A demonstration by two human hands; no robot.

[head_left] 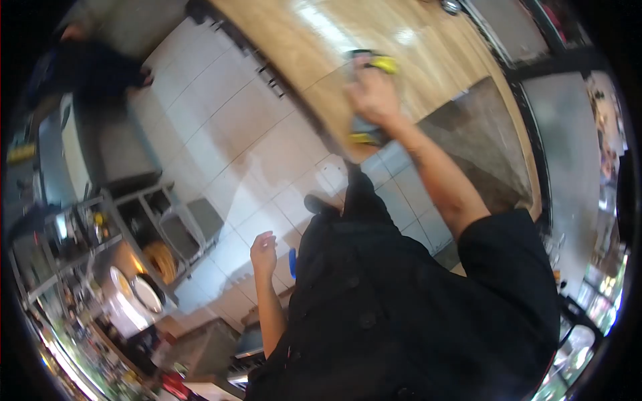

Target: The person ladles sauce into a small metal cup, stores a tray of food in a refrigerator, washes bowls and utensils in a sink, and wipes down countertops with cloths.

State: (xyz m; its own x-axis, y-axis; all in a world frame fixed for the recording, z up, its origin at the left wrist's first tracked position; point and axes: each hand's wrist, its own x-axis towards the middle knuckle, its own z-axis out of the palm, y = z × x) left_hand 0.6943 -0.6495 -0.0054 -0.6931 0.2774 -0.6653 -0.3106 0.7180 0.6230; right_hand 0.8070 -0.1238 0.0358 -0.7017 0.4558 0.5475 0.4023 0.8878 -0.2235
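Observation:
My right hand (373, 93) presses down on a grey and yellow cloth (384, 64) at the edge of a wooden countertop (421, 73). The cloth shows on both sides of the hand, and part of it hangs near the counter's edge. Motion blurs the fingers, which are closed on it. My left hand (264, 250) hangs in the air at my left side, above the tiled floor, its fingers loosely bent and nothing visible in it. A small blue thing (292, 262) shows beside my dark clothing, right of that hand.
White floor tiles (234, 134) lie left of the counter. A person in dark clothes (87, 70) is at the upper left, near a grey cabinet (120, 144). Metal shelves (144, 207) and plates (147, 293) are at the lower left. A dark grey panel (478, 137) adjoins the wood.

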